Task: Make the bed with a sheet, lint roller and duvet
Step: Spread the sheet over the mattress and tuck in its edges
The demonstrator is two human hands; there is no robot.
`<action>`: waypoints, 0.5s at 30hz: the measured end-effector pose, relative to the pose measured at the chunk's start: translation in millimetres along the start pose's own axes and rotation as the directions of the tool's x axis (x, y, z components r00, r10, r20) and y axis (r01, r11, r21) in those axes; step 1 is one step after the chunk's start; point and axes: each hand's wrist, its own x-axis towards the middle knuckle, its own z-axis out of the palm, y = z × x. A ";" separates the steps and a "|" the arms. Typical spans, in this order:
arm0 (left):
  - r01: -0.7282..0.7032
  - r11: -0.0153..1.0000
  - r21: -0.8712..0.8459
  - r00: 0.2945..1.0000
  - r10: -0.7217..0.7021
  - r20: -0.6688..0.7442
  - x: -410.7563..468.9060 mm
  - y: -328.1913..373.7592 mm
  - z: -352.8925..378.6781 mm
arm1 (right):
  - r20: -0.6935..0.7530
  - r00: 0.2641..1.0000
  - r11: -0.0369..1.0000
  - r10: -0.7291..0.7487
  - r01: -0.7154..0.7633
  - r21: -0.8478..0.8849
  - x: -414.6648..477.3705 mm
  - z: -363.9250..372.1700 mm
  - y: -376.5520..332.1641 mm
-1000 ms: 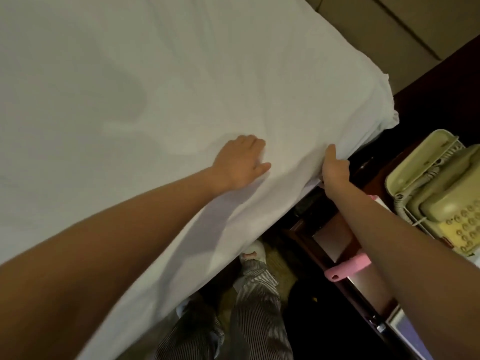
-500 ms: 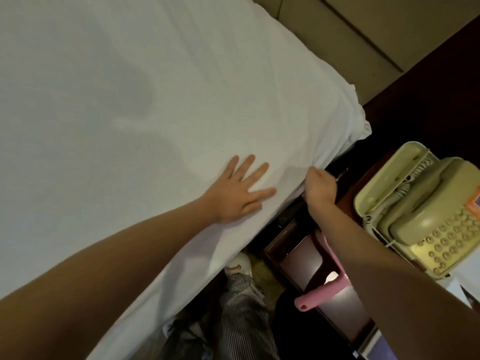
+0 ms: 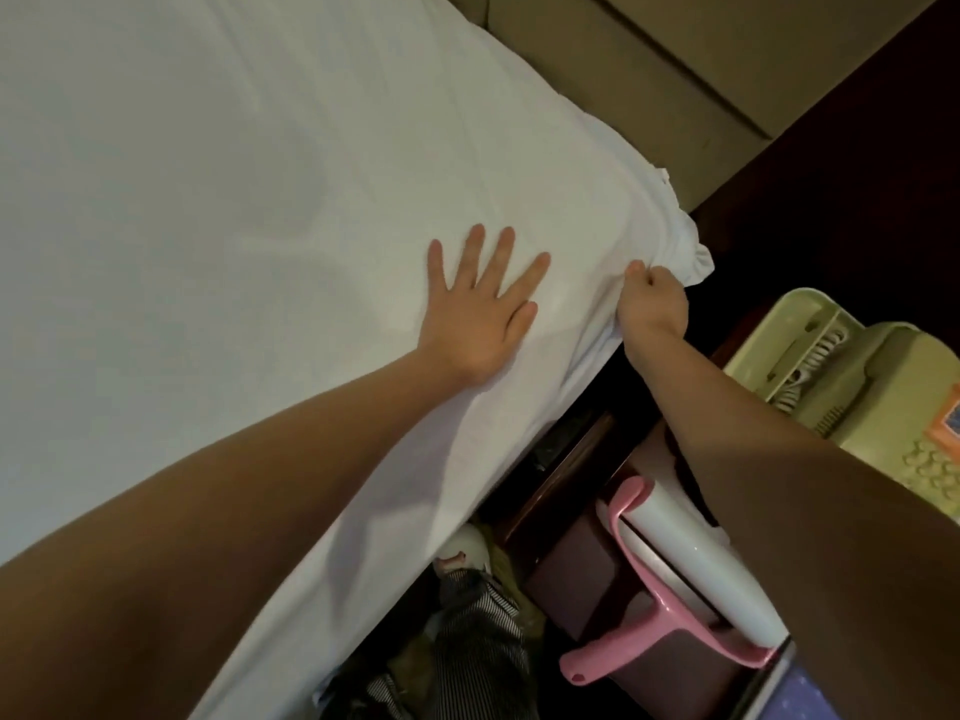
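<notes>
Sheet (image 3: 208,200), white and mostly smooth, covers the mattress across the left and upper part of the view, its side edge running from a bunched corner at the upper right down to the lower left. Left hand (image 3: 478,314) lies flat on it near that edge, fingers straight and spread toward the head of the bed, grasping nothing. Right hand (image 3: 652,304) is clenched on a gather of the sheet just beside the mattress corner, its fingers curled into the cloth. Lint roller (image 3: 696,563) lies on the dark bedside table (image 3: 566,574) below the right forearm, well apart from both hands. The long axis of its white roll slants from upper left to lower right, roughly across the line of the bed's edge, and its pink handle (image 3: 613,649) points to the lower left, toward the striped trousers (image 3: 478,646). A cream telephone (image 3: 857,376) sits at the right, beyond the forearm
</notes>
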 end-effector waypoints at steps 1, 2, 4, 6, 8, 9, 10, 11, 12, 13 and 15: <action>-0.024 1.000 0.007 1.000 0.024 0.003 5.8 -0.2 -2.3 | -0.028 1.000 1.000 -0.005 0.005 -0.026 1.3 -6.5 -1.4; -0.039 0.999 0.015 0.999 0.039 0.007 10.9 1.7 -5.4 | -0.066 0.998 0.999 0.009 -0.011 -0.036 5.0 -15.9 -2.2; -0.084 0.996 0.043 0.996 0.083 0.015 18.4 12.2 -3.7 | -0.145 0.985 0.995 0.093 -0.097 -0.016 19.0 -45.5 0.5; -0.256 0.964 0.076 0.967 0.255 0.020 16.9 27.9 6.3 | -0.178 0.976 0.988 0.125 -0.139 -0.069 31.7 -74.0 0.3; -0.440 0.886 0.148 0.898 0.439 0.042 12.5 37.7 16.1 | -0.145 0.984 0.995 0.101 -0.104 -0.010 46.8 -77.9 -5.2; -0.489 0.852 0.186 0.871 0.490 0.045 13.7 37.3 18.4 | -0.096 0.989 0.993 0.114 -0.111 0.038 49.5 -72.3 -11.3; -0.525 0.828 0.199 0.848 0.528 0.039 16.4 35.4 18.6 | -0.012 0.989 0.987 0.146 -0.145 0.071 51.2 -63.7 -17.2; -0.553 0.813 0.183 0.829 0.559 0.018 18.7 32.4 17.0 | 0.081 0.979 0.973 0.188 -0.197 0.120 52.8 -53.8 -21.9; -0.571 0.807 0.150 0.814 0.580 -0.019 20.1 28.4 14.7 | 0.168 0.956 0.941 0.241 -0.272 0.202 49.9 -44.5 -27.4; -0.572 0.814 0.102 0.815 0.578 -0.040 20.4 25.4 12.9 | 0.240 0.925 0.895 0.295 -0.356 0.270 45.9 -39.2 -31.0; -0.523 0.852 0.006 0.849 0.522 -0.087 19.7 21.7 9.4 | 0.233 0.922 0.872 0.308 -0.372 0.320 45.0 -30.0 -25.1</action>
